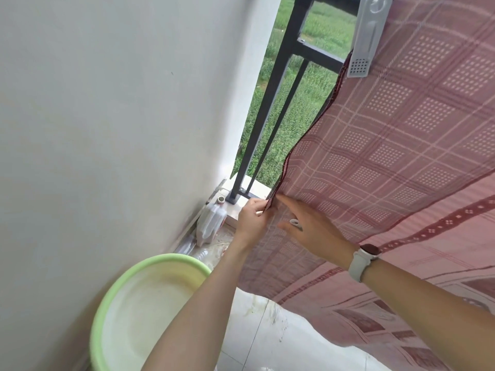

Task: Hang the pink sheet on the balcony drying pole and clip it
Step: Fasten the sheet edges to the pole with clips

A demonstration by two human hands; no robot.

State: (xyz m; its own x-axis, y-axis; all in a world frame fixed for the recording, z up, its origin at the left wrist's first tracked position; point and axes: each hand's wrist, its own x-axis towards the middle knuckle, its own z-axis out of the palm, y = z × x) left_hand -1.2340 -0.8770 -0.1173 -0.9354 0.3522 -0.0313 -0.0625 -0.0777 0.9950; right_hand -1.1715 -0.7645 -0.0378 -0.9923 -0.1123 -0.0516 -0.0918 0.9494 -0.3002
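The pink checked sheet [388, 145] hangs over the black balcony railing [284, 76] and fills the right of the view. A large grey clip [368, 36] clamps it at the top near its left edge. My left hand [251, 218] pinches the sheet's dark red left hem low down. My right hand [313, 228], with a white watch on the wrist and a ring, lies flat against the cloth just right of that hem, fingers straight.
A green plastic basin [128, 290] stands on the tiled floor at the lower left. A plastic jug [211, 220] leans in the corner below the white wall [107, 129]. Grass lies beyond the railing.
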